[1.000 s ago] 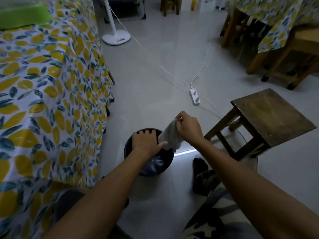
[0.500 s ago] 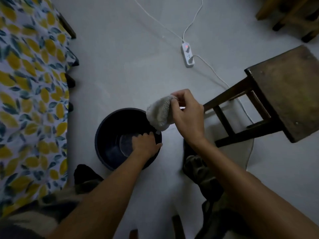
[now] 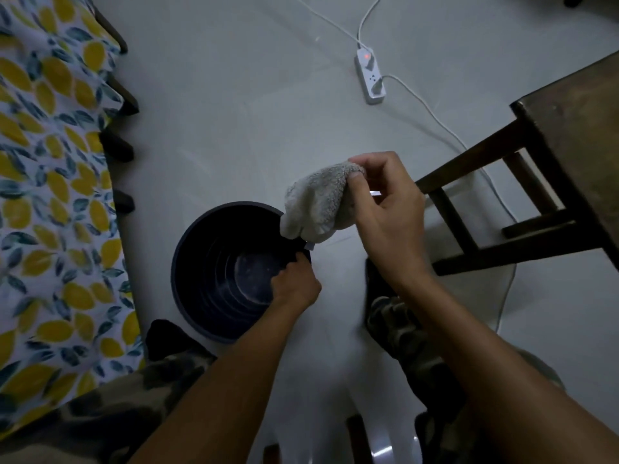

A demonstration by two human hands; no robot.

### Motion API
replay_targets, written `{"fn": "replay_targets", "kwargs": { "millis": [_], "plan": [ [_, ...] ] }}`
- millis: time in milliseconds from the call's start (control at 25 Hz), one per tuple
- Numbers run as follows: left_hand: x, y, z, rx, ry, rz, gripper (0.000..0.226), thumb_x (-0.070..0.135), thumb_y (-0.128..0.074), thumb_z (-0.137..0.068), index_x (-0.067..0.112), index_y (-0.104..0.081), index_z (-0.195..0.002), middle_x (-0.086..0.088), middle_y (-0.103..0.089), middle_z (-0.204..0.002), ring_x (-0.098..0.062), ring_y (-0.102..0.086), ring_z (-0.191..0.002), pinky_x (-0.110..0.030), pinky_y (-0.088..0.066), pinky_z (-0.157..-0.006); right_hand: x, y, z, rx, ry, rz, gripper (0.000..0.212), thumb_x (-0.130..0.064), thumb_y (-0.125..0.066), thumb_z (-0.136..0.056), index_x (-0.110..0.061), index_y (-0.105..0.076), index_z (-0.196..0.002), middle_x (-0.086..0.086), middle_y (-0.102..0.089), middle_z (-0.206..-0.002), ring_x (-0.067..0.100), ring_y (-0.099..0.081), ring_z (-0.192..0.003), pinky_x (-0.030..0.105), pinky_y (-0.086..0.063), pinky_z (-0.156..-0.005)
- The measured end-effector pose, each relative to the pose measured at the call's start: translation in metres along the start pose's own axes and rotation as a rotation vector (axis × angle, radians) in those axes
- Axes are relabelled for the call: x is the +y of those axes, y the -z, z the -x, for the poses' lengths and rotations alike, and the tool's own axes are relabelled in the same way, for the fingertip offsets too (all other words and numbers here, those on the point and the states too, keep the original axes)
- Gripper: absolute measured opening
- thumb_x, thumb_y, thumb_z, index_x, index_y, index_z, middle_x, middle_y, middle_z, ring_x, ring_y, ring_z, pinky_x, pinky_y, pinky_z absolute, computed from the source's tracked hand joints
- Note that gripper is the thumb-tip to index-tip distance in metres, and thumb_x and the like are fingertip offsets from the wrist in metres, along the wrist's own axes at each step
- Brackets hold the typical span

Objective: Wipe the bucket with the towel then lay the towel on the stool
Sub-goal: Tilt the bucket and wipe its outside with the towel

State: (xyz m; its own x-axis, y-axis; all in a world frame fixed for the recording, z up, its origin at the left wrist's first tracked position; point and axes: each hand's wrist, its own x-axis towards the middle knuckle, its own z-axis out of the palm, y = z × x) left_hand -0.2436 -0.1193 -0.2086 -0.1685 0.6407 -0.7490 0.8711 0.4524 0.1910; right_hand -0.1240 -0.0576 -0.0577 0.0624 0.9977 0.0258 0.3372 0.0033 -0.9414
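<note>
A dark round bucket (image 3: 201,279) stands upright on the pale floor, its inside empty and visible from above. My left hand (image 3: 294,286) grips the bucket's near-right rim. My right hand (image 3: 385,212) pinches a bunched off-white towel (image 3: 315,209), which hangs just above the bucket's right rim. A dark wooden stool (image 3: 569,128) stands to the right, its seat partly cut off by the frame edge.
A table draped in a lemon-print cloth (image 3: 50,195) fills the left side. A white power strip (image 3: 370,77) with cables lies on the floor beyond the bucket. My camouflage-clad legs (image 3: 418,356) and dark socks are below the bucket and stool.
The view has tilted down and closer to the bucket. My left hand moved from the bucket's top to its near-right rim. The towel rose slightly above the rim.
</note>
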Motion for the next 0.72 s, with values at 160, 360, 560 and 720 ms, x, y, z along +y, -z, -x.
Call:
{"fn": "replay_targets", "kwargs": {
  "millis": [160, 360, 560, 720],
  "plan": [
    [-0.011, 0.044, 0.006, 0.094, 0.044, 0.115, 0.044, 0.029, -0.046, -0.099, 0.008, -0.039, -0.137, -0.021, -0.054, -0.137, -0.044, -0.054, -0.125, -0.048, -0.043, -0.1, -0.01, 0.012, 0.006, 0.054, -0.017, -0.085, 0.011, -0.012, -0.06, -0.103, -0.009, -0.068, -0.11, -0.012, -0.069, -0.097, 0.0, -0.067, -0.09, 0.013, -0.052, -0.074],
    [-0.033, 0.092, 0.007, 0.153, 0.129, 0.212, 0.042, 0.021, -0.048, -0.099, 0.003, -0.043, -0.136, -0.022, -0.055, -0.134, -0.044, -0.057, -0.116, -0.048, -0.05, -0.092, -0.022, 0.021, 0.006, 0.143, 0.02, -0.137, 0.009, -0.013, -0.06, -0.103, -0.013, -0.065, -0.111, -0.012, -0.068, -0.098, 0.005, -0.068, -0.094, 0.025, -0.059, -0.08],
    [-0.047, 0.108, -0.004, 0.21, 0.108, 0.423, 0.035, 0.015, -0.047, -0.097, 0.005, -0.049, -0.131, -0.019, -0.057, -0.127, -0.039, -0.058, -0.109, -0.043, -0.048, -0.087, -0.013, 0.027, -0.003, 0.224, 0.006, -0.118, 0.012, -0.014, -0.061, -0.102, -0.011, -0.067, -0.111, -0.014, -0.068, -0.096, 0.006, -0.068, -0.093, 0.035, -0.06, -0.082],
    [-0.043, 0.104, -0.013, 0.249, 0.07, 0.668, 0.013, 0.018, -0.048, -0.097, 0.014, -0.059, -0.103, -0.015, -0.065, -0.107, -0.03, -0.062, -0.088, -0.046, -0.055, -0.08, -0.005, 0.024, -0.007, 0.209, -0.03, -0.093, 0.011, -0.014, -0.061, -0.102, -0.011, -0.067, -0.111, -0.012, -0.067, -0.096, 0.005, -0.067, -0.092, 0.03, -0.06, -0.081]
  ]
}}
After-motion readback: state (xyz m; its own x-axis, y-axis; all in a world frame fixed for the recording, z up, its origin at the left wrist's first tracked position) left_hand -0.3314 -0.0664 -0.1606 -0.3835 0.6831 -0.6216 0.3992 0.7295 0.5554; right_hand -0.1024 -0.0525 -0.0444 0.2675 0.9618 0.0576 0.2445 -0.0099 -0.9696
